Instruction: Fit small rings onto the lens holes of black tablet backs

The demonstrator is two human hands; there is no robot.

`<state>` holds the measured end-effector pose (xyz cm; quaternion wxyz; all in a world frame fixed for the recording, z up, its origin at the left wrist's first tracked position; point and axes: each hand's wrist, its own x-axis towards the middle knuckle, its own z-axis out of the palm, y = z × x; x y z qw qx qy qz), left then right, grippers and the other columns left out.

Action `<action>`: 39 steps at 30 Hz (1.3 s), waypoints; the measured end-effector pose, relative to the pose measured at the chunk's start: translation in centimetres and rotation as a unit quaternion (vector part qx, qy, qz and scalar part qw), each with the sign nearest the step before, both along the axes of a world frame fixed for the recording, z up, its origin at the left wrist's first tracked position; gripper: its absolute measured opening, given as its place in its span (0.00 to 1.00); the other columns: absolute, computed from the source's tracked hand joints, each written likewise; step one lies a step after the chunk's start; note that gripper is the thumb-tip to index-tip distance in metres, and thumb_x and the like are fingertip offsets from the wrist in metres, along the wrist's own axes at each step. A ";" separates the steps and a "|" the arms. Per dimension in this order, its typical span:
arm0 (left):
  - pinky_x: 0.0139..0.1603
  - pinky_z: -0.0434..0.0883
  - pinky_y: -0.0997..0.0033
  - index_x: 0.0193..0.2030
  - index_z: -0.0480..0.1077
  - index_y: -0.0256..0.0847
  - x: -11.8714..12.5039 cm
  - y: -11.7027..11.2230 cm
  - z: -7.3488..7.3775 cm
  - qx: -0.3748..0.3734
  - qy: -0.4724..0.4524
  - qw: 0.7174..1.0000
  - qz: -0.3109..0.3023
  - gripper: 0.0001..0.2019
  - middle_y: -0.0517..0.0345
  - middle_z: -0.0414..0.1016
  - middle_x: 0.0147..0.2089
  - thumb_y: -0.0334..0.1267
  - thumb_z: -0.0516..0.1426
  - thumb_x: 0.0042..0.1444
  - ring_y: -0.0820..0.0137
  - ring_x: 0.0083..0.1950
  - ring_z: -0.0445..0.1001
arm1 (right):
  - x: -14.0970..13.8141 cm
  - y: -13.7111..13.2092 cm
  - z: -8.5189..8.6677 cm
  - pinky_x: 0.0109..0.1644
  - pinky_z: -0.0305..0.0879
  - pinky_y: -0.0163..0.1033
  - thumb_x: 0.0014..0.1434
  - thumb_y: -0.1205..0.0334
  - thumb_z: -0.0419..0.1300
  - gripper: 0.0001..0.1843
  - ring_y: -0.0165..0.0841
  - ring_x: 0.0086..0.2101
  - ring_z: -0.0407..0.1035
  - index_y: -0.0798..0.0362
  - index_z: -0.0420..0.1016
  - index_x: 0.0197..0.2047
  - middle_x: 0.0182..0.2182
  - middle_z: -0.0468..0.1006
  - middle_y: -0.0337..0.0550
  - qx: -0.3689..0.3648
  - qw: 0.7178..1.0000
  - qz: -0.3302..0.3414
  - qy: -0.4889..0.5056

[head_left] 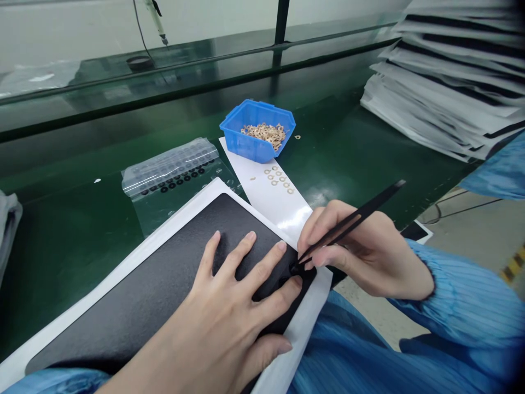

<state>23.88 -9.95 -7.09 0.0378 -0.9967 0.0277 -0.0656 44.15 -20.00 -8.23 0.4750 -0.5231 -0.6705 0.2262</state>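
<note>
My left hand (240, 295) lies with its fingers spread on a black panel (135, 284), pressing near its right end. White sheet material (172, 221) shows under the panel's edges. In my right hand (361, 246) is a pair of black tweezers (353, 220), pinched between thumb and fingers. The tweezer tips point down at a small black ring-like part (294, 268) near the panel's right corner, just beyond my left index fingertip. Whether the tips grip that part or only touch it, I cannot tell.
Beyond the panel, a blue bin (250, 145) holds many small tan rings. Several rings lie on a white strip (266, 200). To its left is a clear bag (172, 164) with black rings. Wrapped panels (443, 93) are stacked at right; a screwdriver (156, 19) hangs behind.
</note>
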 end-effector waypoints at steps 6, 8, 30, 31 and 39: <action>0.49 0.56 0.25 0.63 0.59 0.55 0.1 -0.2 -0.1 -0.057 0.046 0.997 0.004 0.24 0.52 0.58 0.66 0.53 0.51 0.60 0.37 0.60 0.61 | 0.4 0.7 1.0 0.29 0.67 0.36 0.61 0.63 0.57 0.04 0.30 0.27 0.71 0.52 0.68 0.34 0.28 0.73 0.39 0.057 0.997 -0.057 0.020; 0.50 0.54 0.21 0.63 0.58 0.56 0.2 -0.3 -0.1 -0.087 0.063 0.994 0.020 0.23 0.53 0.55 0.67 0.53 0.49 0.62 0.36 0.63 0.57 | 0.7 2.9 1.6 0.28 0.67 0.35 0.60 0.60 0.58 0.07 0.29 0.26 0.71 0.53 0.68 0.33 0.26 0.73 0.38 0.078 0.994 -0.072 0.027; 0.61 0.53 0.34 0.63 0.55 0.56 0.3 0.9 1.7 -0.160 0.087 0.981 0.072 0.24 0.57 0.53 0.68 0.55 0.48 0.62 0.51 0.65 0.55 | 1.5 20.0 2.0 0.33 0.61 0.33 0.64 0.59 0.49 0.15 0.29 0.26 0.68 0.57 0.69 0.29 0.25 0.75 0.43 -0.068 0.968 0.015 -0.240; 0.61 0.54 0.37 0.63 0.55 0.56 0.3 1.2 1.7 -0.157 0.066 0.979 0.110 0.24 0.56 0.53 0.67 0.55 0.49 0.61 0.52 0.64 0.55 | 1.6 19.6 2.7 0.31 0.60 0.32 0.62 0.59 0.52 0.15 0.28 0.23 0.67 0.57 0.69 0.27 0.22 0.74 0.41 -0.107 0.960 0.056 -0.253; 0.55 0.60 0.42 0.59 0.57 0.39 -0.4 6.1 -0.6 -0.109 -0.133 0.923 0.346 0.23 0.45 0.63 0.57 0.47 0.53 0.60 0.52 0.58 0.58 | 1.2 18.5 3.1 0.21 0.53 0.31 0.56 0.45 0.55 0.22 0.24 0.17 0.59 0.57 0.69 0.25 0.21 0.75 0.41 -0.230 0.907 0.156 -0.316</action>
